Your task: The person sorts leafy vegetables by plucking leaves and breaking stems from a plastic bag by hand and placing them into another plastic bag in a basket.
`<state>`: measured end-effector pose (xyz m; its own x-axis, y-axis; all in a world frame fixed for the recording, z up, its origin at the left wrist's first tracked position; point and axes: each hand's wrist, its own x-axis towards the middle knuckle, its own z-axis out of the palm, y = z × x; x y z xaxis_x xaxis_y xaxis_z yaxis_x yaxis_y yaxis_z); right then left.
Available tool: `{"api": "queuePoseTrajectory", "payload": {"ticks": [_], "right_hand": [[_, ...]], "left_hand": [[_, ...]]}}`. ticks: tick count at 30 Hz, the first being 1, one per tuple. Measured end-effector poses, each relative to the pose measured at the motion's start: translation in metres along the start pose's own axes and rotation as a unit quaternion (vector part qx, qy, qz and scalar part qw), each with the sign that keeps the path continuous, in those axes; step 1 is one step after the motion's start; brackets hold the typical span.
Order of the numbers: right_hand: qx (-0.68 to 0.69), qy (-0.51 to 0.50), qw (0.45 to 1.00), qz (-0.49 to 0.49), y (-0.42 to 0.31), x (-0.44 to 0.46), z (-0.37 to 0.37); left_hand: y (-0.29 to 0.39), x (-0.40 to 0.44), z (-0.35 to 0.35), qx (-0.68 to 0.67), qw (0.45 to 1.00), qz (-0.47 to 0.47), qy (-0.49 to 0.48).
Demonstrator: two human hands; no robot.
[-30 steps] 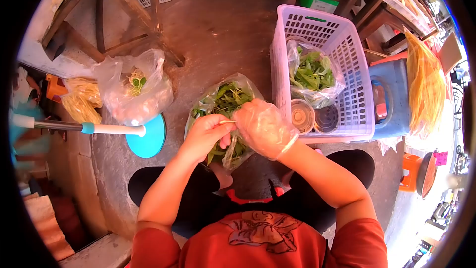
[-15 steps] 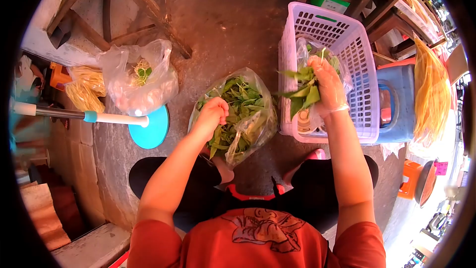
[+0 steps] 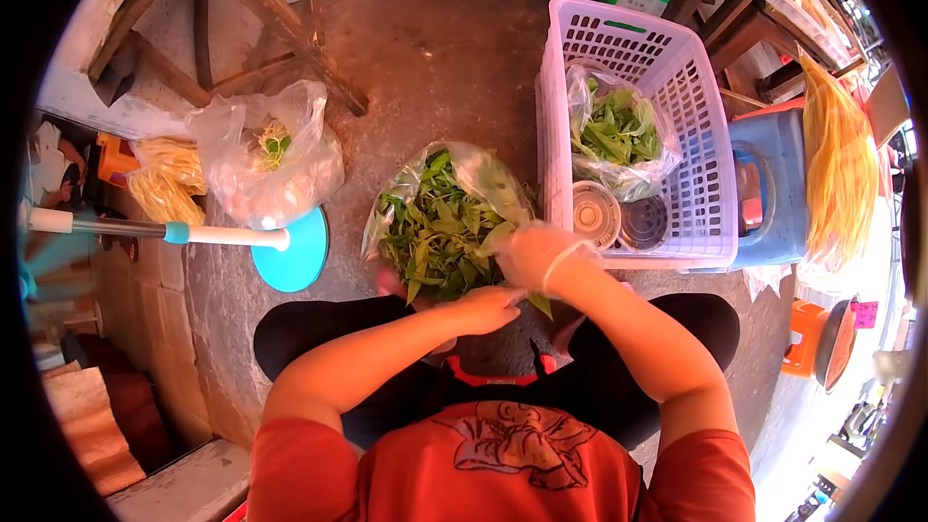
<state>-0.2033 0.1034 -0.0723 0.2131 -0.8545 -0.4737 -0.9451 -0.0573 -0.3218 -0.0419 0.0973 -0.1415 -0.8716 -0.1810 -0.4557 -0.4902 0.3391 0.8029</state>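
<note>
A clear plastic bag full of leafy greens [image 3: 440, 227] stands on the floor between my feet. My right hand [image 3: 535, 256], in a clear thin glove, is closed at the bag's right side and slightly blurred; leaves show around it, with a green tip below. Close by on the left, my left hand [image 3: 483, 309] is closed at the bag's near edge, its fingertips almost meeting the right hand. What it pinches is hidden. To the right, a lilac plastic basket [image 3: 638, 259] holds a second clear bag of greens [image 3: 619, 130] and two round lids [image 3: 595, 215].
At left lie a knotted plastic bag [image 3: 275, 174], yellow strips in plastic [image 3: 169, 179] and a pole with a turquoise round base [image 3: 295, 256]. A wooden frame [image 3: 275, 10] stands at upper left. Right of the basket are a blue container [image 3: 778, 184] and an orange stool [image 3: 802, 338].
My right hand has moved from above the basket down and left to the floor bag, uncovering the greens in the basket. My left hand has come down and right towards it.
</note>
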Motion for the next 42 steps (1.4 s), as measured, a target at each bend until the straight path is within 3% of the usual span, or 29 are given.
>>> {"api": "queuePoseTrajectory", "payload": {"ticks": [1, 3, 4, 5, 7, 10, 13, 16, 20, 22, 23, 24, 27, 28, 31, 32, 35, 39, 40, 42], "right_hand": [[-0.096, -0.082, 0.992, -0.011, -0.003, 0.000, 0.007], [-0.166, -0.091, 0.982, -0.012, -0.005, -0.006, 0.014], [-0.199, -0.095, 0.975, -0.012, -0.005, -0.007, 0.016], [-0.181, -0.071, 0.981, -0.002, -0.004, -0.008, 0.017], [-0.143, -0.023, 0.989, 0.015, -0.001, -0.007, 0.019], [-0.125, 0.002, 0.992, -0.023, 0.008, 0.003, 0.023], [-0.048, 0.009, 0.999, 0.008, 0.004, 0.000, 0.007], [0.025, 0.057, 0.998, 0.029, 0.005, -0.004, -0.010], [0.093, 0.173, 0.980, -0.005, 0.012, -0.011, -0.012], [0.212, 0.169, 0.962, 0.014, 0.010, -0.008, -0.016], [0.269, 0.165, 0.949, 0.021, 0.009, -0.004, -0.018], [0.348, 0.212, 0.912, -0.048, 0.009, 0.002, -0.018], [0.620, 0.177, 0.762, -0.064, 0.007, 0.006, -0.031], [0.670, 0.162, 0.716, -0.106, 0.006, 0.003, -0.040], [0.818, 0.070, 0.565, -0.080, -0.003, -0.014, -0.069], [0.807, 0.078, 0.577, -0.094, 0.000, -0.014, -0.069], [0.823, 0.054, 0.554, -0.111, -0.003, -0.017, -0.072], [0.837, 0.023, 0.535, -0.109, -0.008, -0.020, -0.073], [0.835, 0.026, 0.539, -0.106, -0.006, -0.018, -0.070], [0.830, 0.048, 0.546, -0.101, -0.009, -0.021, -0.075]], "left_hand": [[0.003, 0.000, -0.007, -0.004, 0.999, -0.007, -0.035], [0.003, 0.002, -0.029, -0.046, 0.995, -0.011, -0.082], [-0.037, 0.014, -0.025, -0.034, 0.999, 0.027, -0.017], [-0.077, 0.026, -0.022, -0.023, 0.996, 0.065, 0.048], [-0.077, 0.026, -0.048, -0.035, 0.976, -0.053, 0.207], [-0.034, 0.011, -0.061, 0.085, 0.948, -0.144, 0.272], [-0.028, 0.013, -0.048, 0.140, 0.954, -0.117, 0.237], [-0.013, 0.018, -0.057, 0.109, 0.954, -0.083, 0.267], [0.028, -0.003, -0.095, -0.060, 0.962, -0.044, 0.263], [0.046, -0.020, -0.107, -0.141, 0.957, -0.033, 0.251], [0.048, -0.025, -0.110, -0.187, 0.942, 0.000, 0.278], [0.048, -0.030, -0.112, -0.233, 0.923, 0.033, 0.304], [0.038, -0.046, -0.127, -0.453, 0.831, 0.080, 0.313], [0.034, -0.048, -0.128, -0.460, 0.828, 0.059, 0.314], [0.038, -0.050, -0.123, -0.425, 0.845, 0.003, 0.325], [0.040, -0.048, -0.121, -0.404, 0.854, -0.016, 0.329], [0.027, -0.043, -0.113, -0.538, 0.795, 0.032, 0.277], [0.037, -0.025, -0.097, -0.618, 0.751, 0.008, 0.231], [0.020, -0.023, -0.097, -0.660, 0.739, 0.014, 0.130], [0.013, -0.019, -0.090, -0.697, 0.713, 0.036, 0.073]]}}
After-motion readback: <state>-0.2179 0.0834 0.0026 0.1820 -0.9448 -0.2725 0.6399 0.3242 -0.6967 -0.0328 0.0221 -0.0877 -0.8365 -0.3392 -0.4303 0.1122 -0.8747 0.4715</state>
